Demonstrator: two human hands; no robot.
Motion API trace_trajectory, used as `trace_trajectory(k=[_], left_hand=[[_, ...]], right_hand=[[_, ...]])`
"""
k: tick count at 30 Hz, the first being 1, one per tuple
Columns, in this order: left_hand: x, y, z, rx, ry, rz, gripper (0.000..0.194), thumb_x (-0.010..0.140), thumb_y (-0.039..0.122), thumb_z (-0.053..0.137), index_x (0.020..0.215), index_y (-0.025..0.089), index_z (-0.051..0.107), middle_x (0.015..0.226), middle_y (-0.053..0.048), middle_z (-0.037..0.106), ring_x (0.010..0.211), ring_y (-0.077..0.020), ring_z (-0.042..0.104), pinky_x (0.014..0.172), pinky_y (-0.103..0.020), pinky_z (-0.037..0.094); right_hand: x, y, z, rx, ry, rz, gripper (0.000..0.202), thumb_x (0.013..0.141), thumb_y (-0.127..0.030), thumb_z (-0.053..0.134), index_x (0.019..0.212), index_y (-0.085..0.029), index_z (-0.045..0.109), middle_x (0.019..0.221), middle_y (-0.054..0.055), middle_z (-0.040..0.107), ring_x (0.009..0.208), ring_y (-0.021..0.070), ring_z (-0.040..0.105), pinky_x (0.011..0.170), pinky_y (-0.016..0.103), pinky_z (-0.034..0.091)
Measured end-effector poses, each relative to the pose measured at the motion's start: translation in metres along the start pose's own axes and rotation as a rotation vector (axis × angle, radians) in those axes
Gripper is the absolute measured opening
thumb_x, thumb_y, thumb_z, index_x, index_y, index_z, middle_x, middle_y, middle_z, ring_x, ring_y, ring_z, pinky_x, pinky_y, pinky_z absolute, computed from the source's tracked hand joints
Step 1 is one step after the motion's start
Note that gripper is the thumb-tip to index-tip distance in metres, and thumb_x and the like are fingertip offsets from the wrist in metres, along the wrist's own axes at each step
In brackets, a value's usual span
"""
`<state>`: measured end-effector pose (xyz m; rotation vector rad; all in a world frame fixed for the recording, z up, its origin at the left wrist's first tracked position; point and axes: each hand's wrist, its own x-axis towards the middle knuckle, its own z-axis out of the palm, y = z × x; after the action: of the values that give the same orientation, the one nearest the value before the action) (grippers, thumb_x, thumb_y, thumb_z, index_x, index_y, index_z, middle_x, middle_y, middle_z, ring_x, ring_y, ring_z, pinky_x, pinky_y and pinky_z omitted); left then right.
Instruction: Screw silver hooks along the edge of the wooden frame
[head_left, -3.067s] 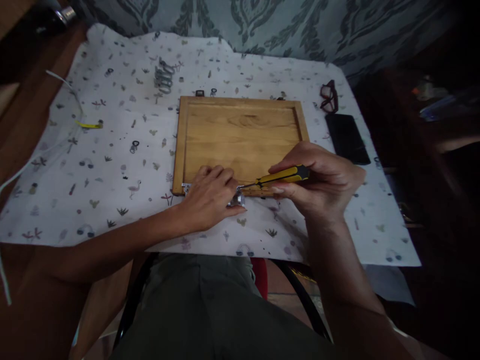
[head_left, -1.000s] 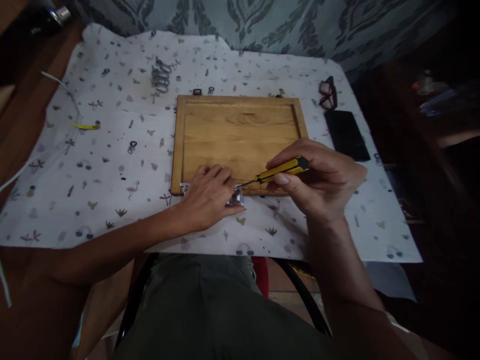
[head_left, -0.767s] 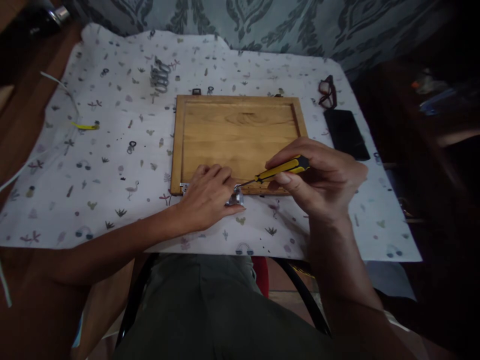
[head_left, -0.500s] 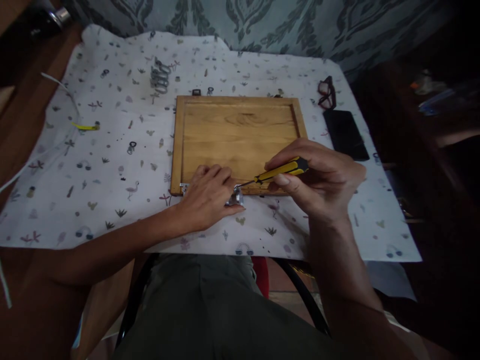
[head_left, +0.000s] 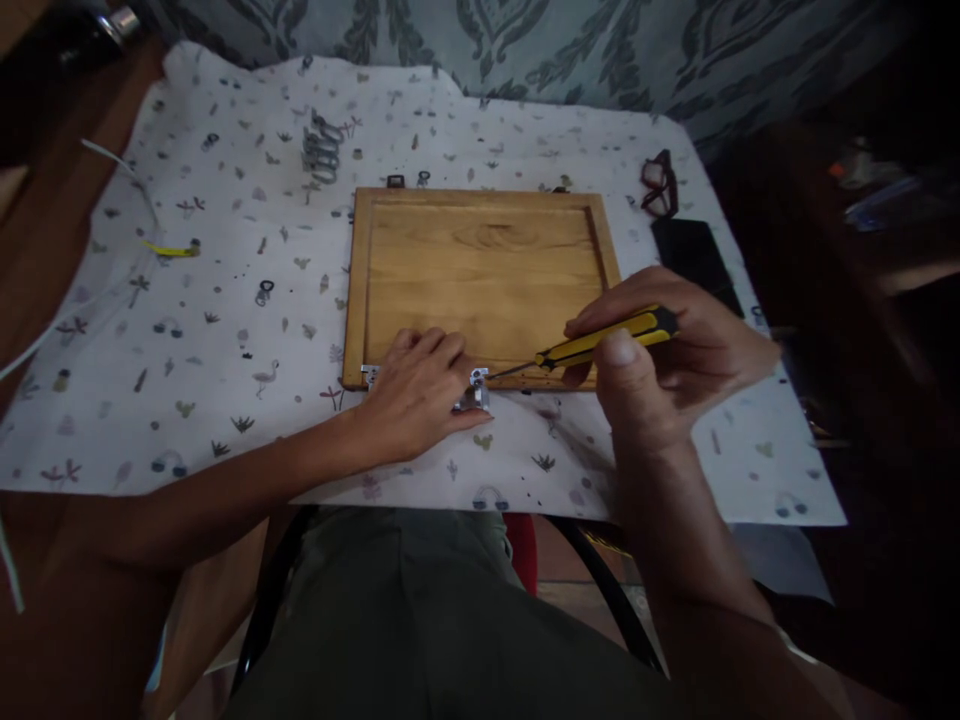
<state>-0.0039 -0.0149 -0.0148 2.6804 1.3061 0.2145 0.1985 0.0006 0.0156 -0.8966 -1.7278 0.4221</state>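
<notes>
A framed wooden panel [head_left: 480,270] lies on the patterned cloth, its front edge toward me. Along that edge sits a silvery metal hinge [head_left: 478,377], partly covered by my left hand [head_left: 420,385]. Its fingers curl over the panel's edge and the hinge, with the thumb along the front. My right hand [head_left: 675,360] grips a screwdriver [head_left: 607,338] with a yellow and black handle. The screwdriver's thin shaft points left, and its tip is close to the hinge's right end; I cannot tell whether it touches.
Several grey metal pieces [head_left: 322,148] lie behind the panel to the left. Glasses [head_left: 658,185] and a dark phone [head_left: 694,262] are at the right. A white cable [head_left: 71,325] and a yellow strip [head_left: 172,250] lie on the left; a patterned wall [head_left: 495,45] stands behind.
My right hand has drawn the screwdriver back to the right, so its tip has shifted off the hinge's screw spot. My left hand stays in place.
</notes>
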Motion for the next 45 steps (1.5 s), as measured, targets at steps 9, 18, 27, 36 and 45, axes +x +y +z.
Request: trace_trajectory(k=[9,18,27,36,45], left_hand=[[0.000,0.000,-0.001,-0.002,-0.011,-0.009,0.048,0.091,0.058,0.071,0.105,0.012,0.070,0.106,-0.011,0.066,0.106,-0.0296,0.059,0.091,-0.041,0.041],[0.000,0.002,-0.003,-0.020,-0.041,-0.020,0.047,0.091,0.056,0.070,0.108,0.012,0.070,0.108,-0.012,0.066,0.109,-0.0310,0.058,0.093,-0.042,0.040],[-0.001,0.000,0.001,-0.025,0.021,-0.002,0.045,0.091,0.056,0.071,0.109,0.015,0.070,0.107,-0.010,0.067,0.108,-0.0297,0.059,0.092,-0.041,0.040],[0.002,0.001,-0.004,-0.036,-0.071,-0.041,0.049,0.093,0.058,0.067,0.114,0.014,0.069,0.114,-0.011,0.066,0.113,-0.0305,0.058,0.095,-0.043,0.041],[-0.001,-0.003,0.004,0.034,0.047,0.020,0.048,0.092,0.060,0.068,0.107,0.015,0.068,0.107,-0.010,0.068,0.104,-0.0280,0.061,0.090,-0.041,0.045]], right_hand=[[-0.003,0.006,0.007,0.011,0.018,-0.008,0.012,0.093,-0.046,0.065,0.097,-0.046,0.077,0.073,0.002,0.069,0.060,0.0280,0.060,0.050,0.049,0.048],[-0.003,0.010,0.009,0.053,-0.011,-0.050,0.010,0.092,-0.040,0.069,0.096,-0.037,0.078,0.075,0.001,0.069,0.058,0.0203,0.060,0.048,0.039,0.049],[0.003,0.016,0.010,0.091,-0.081,-0.160,0.007,0.091,-0.036,0.073,0.094,-0.030,0.076,0.077,0.001,0.070,0.066,0.0192,0.063,0.057,0.036,0.052],[0.002,0.016,0.008,0.268,-0.177,0.002,0.012,0.085,-0.034,0.082,0.090,-0.025,0.076,0.081,0.000,0.077,0.066,0.0155,0.070,0.056,0.028,0.056],[0.009,0.016,-0.001,0.402,-0.298,0.042,0.035,0.086,-0.032,0.081,0.119,-0.025,0.076,0.094,0.002,0.079,0.079,0.0147,0.075,0.056,0.020,0.060]])
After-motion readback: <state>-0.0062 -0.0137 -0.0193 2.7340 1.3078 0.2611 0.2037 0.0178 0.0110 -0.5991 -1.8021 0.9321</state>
